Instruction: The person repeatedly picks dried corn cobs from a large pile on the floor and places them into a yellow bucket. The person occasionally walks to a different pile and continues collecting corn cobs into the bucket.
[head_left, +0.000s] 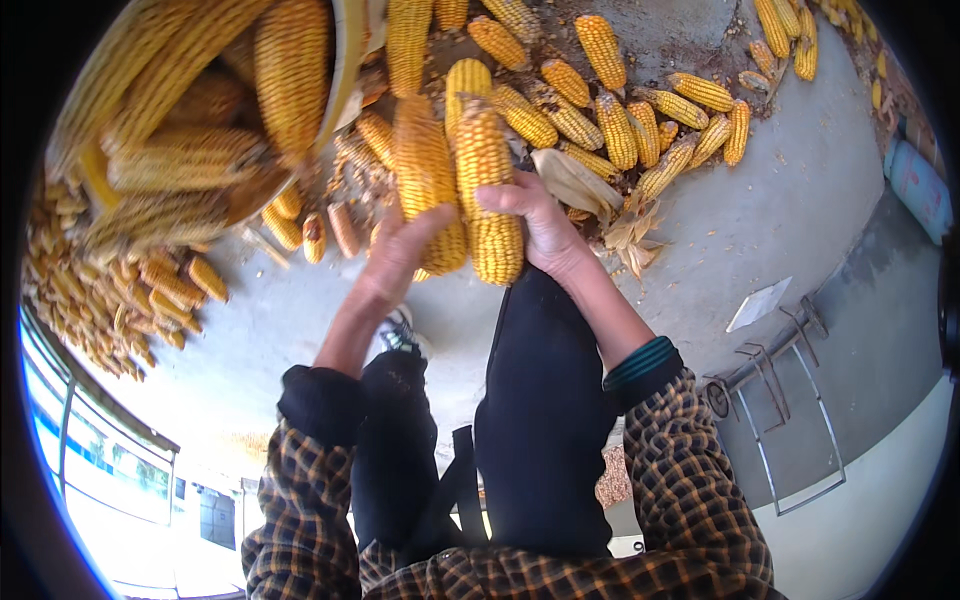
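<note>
My left hand (399, 251) grips a yellow corn cob (427, 180), blurred by motion, with the thumb across its lower part. In my right hand (536, 217) is another husked corn cob (487, 165), its thick end pointing towards me. The two cobs lie side by side, close together. A further cob (469, 75) shows just behind them; what it rests on is hidden. To the left of my left hand stands a round container (346, 67) heaped with corn cobs (292, 75).
Loose cobs (619, 131) and dry husks (574, 180) litter the concrete floor ahead and to the right. A large heap of cobs (112, 292) spreads at the left. At the right are a metal-framed hand cart (832, 442) and a pale gas cylinder (919, 187).
</note>
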